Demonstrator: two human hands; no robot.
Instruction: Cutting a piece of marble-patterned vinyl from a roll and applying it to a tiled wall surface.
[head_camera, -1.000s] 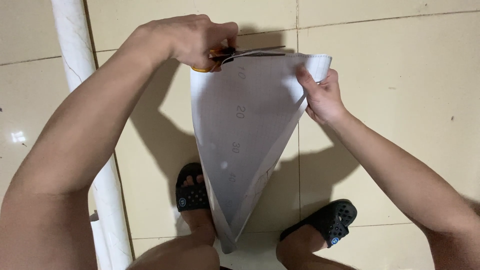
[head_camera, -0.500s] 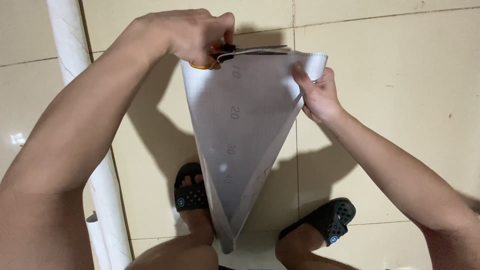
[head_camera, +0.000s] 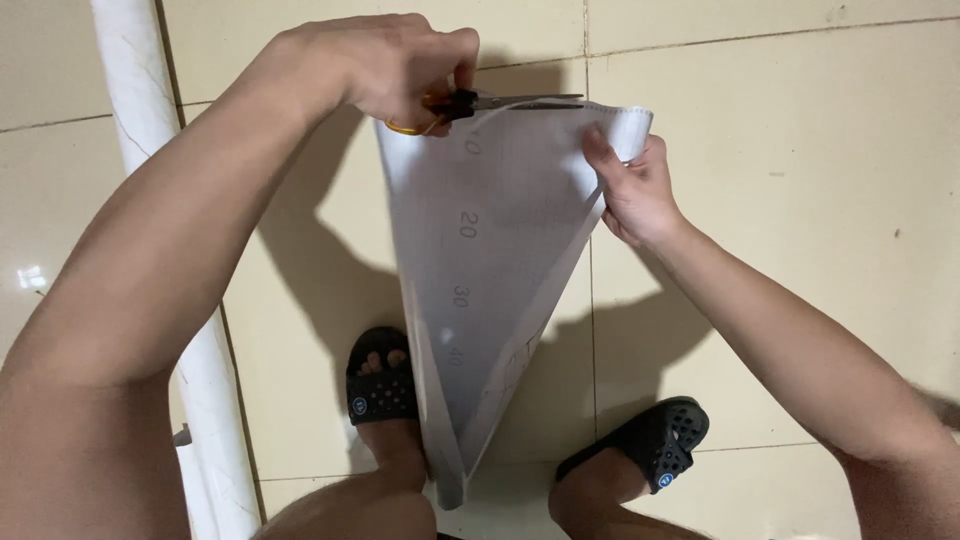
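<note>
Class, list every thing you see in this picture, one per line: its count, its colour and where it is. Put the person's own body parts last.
Sheet: one, pale grey, printed with a scale, folded to a point, hanging between the hands down to the feet.
Scissors: one pair, yellow handles, at the sheet's top edge.
Pipe: one, white, lying on the floor at left.
Floor tiles: cream, underneath everything.
Sandals: two, black, on the feet.
Left hand: works the scissors.
Right hand: grips the sheet's upper right corner.
</note>
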